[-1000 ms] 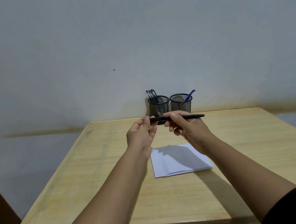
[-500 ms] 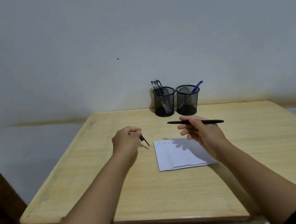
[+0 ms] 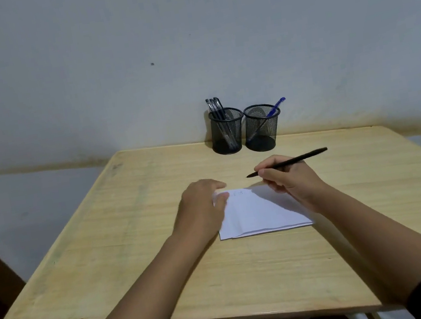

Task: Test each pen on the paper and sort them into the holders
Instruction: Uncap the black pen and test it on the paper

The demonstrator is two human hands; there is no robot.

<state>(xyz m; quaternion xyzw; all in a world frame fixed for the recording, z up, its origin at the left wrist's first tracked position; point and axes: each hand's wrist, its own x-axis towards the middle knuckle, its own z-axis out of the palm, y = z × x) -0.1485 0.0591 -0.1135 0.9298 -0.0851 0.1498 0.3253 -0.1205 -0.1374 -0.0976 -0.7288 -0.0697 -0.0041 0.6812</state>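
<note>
Inside: left holder [image 3: 227, 131] (dark pens [image 3: 215, 106]), right holder [image 3: 262, 128] (blue pen [image 3: 276, 106]).

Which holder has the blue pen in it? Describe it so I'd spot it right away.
Look to the far edge of the wooden table, against the wall, where two black mesh cups stand side by side. It is the right-hand holder: a single blue pen leans from it, whereas the left holder contains several dark pens.

right hand [image 3: 291, 178] grip on black pen [image 3: 291, 161], tip seemingly above paper [image 3: 262, 213]
</note>
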